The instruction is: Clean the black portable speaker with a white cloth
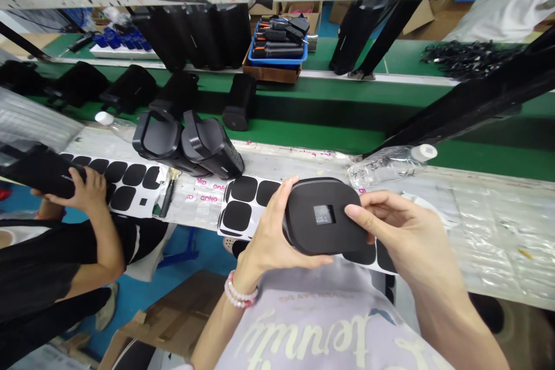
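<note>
I hold a black rounded device end-on in front of my chest, its flat base toward me with a small square label window in the middle. My left hand wraps round its left side, thumb underneath. My right hand grips its right side, the thumb pressing on the base beside the window. Below the device lies a sheet of black rounded-square stickers on the plastic-covered bench edge.
Two more black devices lie on the bench to the left, a clear plastic bottle to the right. A co-worker's hand at left holds another black unit over a second sticker sheet. A green conveyor carries further units behind.
</note>
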`<state>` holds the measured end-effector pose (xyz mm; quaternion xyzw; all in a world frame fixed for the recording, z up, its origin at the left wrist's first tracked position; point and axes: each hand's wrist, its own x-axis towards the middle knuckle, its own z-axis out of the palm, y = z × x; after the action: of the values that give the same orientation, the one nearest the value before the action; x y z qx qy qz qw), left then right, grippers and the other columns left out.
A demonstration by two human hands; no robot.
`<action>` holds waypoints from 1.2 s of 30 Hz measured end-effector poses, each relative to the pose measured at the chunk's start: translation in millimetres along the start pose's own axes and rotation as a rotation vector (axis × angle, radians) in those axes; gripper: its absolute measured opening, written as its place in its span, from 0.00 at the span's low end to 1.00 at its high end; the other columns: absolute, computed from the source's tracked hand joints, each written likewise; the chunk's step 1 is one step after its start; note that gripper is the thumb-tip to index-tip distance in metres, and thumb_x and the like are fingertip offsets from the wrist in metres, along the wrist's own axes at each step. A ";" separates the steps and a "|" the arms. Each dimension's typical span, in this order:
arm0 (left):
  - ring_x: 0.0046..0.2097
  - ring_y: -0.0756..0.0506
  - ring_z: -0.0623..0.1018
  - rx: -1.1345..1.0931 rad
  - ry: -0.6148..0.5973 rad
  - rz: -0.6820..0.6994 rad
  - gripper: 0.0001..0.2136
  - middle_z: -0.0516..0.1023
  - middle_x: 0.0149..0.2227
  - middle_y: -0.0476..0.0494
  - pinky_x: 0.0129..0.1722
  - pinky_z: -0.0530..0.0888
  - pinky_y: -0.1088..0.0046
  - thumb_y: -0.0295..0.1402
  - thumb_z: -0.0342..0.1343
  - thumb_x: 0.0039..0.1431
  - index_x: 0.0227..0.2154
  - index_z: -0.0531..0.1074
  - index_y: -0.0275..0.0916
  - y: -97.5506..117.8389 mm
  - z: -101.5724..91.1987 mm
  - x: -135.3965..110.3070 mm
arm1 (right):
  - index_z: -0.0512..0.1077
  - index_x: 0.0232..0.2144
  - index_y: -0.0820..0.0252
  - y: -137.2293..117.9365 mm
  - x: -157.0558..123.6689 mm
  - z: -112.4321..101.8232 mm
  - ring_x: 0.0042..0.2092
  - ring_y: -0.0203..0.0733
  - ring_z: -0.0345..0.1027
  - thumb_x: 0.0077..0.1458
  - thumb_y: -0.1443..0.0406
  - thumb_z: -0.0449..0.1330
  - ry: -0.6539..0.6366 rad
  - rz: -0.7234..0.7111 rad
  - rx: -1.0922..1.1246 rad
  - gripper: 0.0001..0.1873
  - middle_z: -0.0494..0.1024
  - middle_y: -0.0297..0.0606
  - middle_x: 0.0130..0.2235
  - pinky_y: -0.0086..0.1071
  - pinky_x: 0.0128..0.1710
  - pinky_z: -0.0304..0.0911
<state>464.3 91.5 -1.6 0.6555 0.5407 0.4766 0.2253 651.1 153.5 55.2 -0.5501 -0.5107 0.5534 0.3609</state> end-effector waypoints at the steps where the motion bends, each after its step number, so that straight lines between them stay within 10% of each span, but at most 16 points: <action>1: 0.63 0.30 0.64 0.002 0.002 0.007 0.61 0.57 0.65 0.34 0.60 0.66 0.45 0.53 0.70 0.33 0.67 0.38 0.52 -0.2 0.1 -0.1 | 0.73 0.26 0.57 -0.4 -0.2 0.1 0.20 0.31 0.58 0.41 0.56 0.72 -0.001 0.002 -0.007 0.15 0.71 0.30 0.20 0.24 0.17 0.54; 28: 0.63 0.30 0.65 0.176 0.020 0.061 0.61 0.59 0.64 0.31 0.58 0.70 0.49 0.55 0.69 0.34 0.67 0.38 0.46 3.6 -1.1 0.4 | 0.72 0.29 0.57 1.7 1.5 1.7 0.24 0.36 0.64 0.49 0.52 0.66 -0.031 -0.150 -0.241 0.16 0.73 0.32 0.23 0.29 0.22 0.62; 36: 0.63 0.30 0.65 0.230 0.060 0.217 0.55 0.63 0.62 0.28 0.58 0.70 0.49 0.53 0.68 0.37 0.66 0.48 0.40 3.1 1.1 0.2 | 0.62 0.17 0.54 -1.8 18.1 -16.6 0.17 0.38 0.58 0.50 0.41 0.59 0.037 -0.277 -0.815 0.27 0.66 0.32 0.15 0.33 0.19 0.53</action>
<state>466.8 90.9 0.5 0.7169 0.5244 0.4524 0.0797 664.6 174.1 54.7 -0.5837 -0.7501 0.2427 0.1942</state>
